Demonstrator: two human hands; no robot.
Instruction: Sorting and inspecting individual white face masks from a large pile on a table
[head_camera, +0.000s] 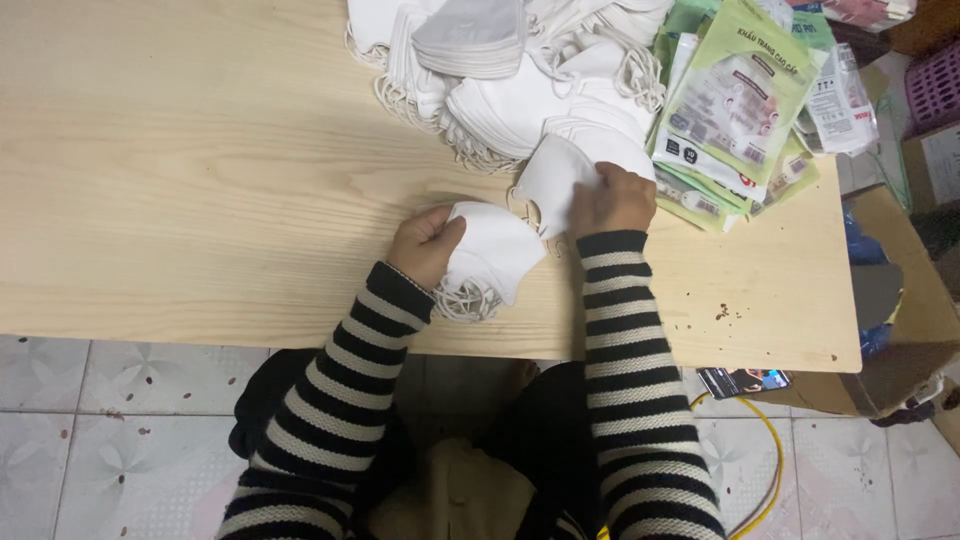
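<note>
- Gripping: left hand (425, 245) is clenching a small stack of folded white masks (490, 255) at the stack's left edge, just below the middle of the frame; the ear loops (465, 300) are dangling off the stack's lower side, near the table's front edge.
- Right hand (612, 200) is pinching the upper right part of a single white mask (555, 180), fingers closed on it, just right of centre.
- Relation: the single mask is lying up and to the right of the held stack, the two nearly touching; its long axis is running from lower left to upper right. The right hand is the nearer to it (already on it), while the left is sitting well to the lower left.
- Heap of loose white masks (540, 90) is spreading across the upper middle of the frame, with one grey mask (470, 35) resting on top; the single mask is lying at the heap's lower edge.
- Green-and-clear printed pouches (735, 105) are fanning out at the upper right, overlapping one another; whether they are holding anything cannot be told.
- Wooden table (180, 180) is carrying everything.
- Cardboard box (900, 340) is standing at the right edge, contents mostly hidden; a pink basket (935, 85) is showing at the far upper right.
- Striped sleeves (640, 380) are covering both forearms, lower centre.
</note>
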